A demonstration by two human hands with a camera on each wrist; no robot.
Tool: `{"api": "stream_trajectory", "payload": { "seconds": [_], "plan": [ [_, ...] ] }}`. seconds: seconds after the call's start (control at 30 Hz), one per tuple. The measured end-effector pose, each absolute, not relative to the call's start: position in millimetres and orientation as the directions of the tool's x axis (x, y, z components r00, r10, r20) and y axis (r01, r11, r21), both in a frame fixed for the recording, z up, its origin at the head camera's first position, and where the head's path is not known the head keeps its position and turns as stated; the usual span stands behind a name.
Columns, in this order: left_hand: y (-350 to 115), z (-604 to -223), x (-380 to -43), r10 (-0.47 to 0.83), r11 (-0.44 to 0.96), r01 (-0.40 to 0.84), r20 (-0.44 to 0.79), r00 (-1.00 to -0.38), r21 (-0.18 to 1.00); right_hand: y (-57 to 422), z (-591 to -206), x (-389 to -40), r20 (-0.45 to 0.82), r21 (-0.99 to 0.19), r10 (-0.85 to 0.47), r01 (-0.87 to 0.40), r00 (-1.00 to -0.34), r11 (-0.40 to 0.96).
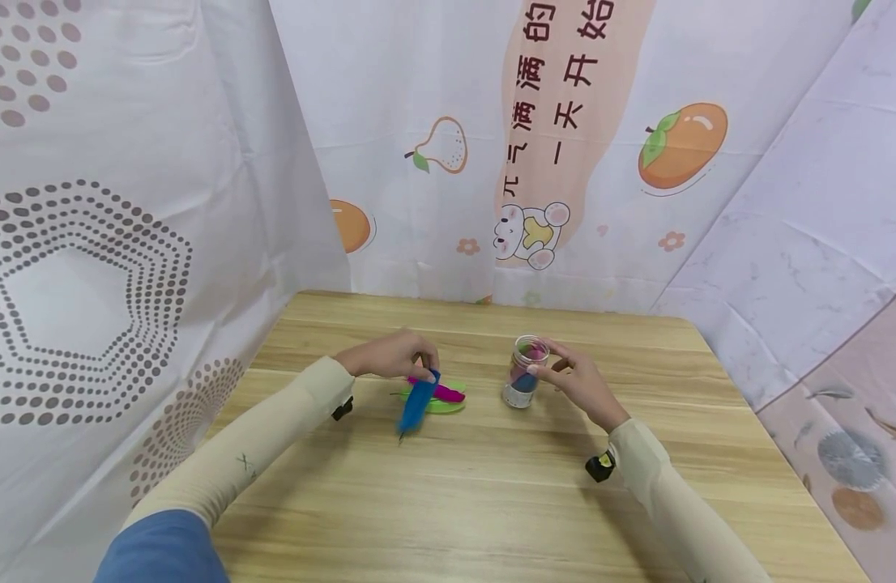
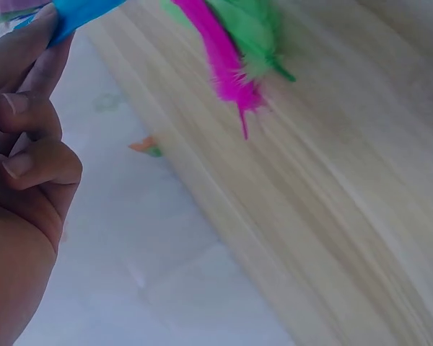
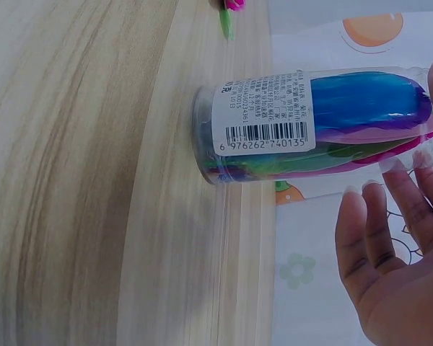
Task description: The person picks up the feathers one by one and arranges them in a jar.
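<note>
My left hand (image 1: 391, 355) pinches a blue feather (image 1: 417, 405) between thumb and fingers; its tip points down toward the near side. Beneath it on the table lie a magenta feather (image 1: 449, 394) and green feathers (image 1: 445, 407); the left wrist view shows their quills. To the right stands an upright clear jar (image 1: 519, 397) with an open mouth. Inside it, blue, purple, pink and green feathers (image 3: 372, 104) press against the wall. My right hand (image 1: 583, 387) holds the jar near its rim, thumb on one side and fingers on the other. A white barcode label (image 3: 263, 115) covers its lower part.
The wooden table (image 1: 462, 502) ends at a printed white cloth (image 1: 433, 219) hanging behind it. More patterned cloth (image 1: 91, 300) hangs at the left and right sides. A small black camera (image 1: 599, 466) sits on the right wrist.
</note>
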State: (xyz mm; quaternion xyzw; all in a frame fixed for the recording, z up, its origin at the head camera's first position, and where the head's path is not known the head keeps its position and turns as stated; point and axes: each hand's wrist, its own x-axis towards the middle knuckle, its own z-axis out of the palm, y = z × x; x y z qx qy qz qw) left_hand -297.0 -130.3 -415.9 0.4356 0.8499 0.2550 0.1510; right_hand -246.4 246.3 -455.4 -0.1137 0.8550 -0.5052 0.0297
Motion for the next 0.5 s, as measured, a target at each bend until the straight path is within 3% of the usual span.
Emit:
{"api": "stream_trajectory", "payload": {
  "seconds": [0.5],
  "plan": [
    [-128, -397, -306, 0.793, 0.463, 0.705, 0.103, -0.600, 0.537, 246, -455, -246, 0.060, -0.872, -0.225, -0.161, -0.973, 0.462]
  ]
}}
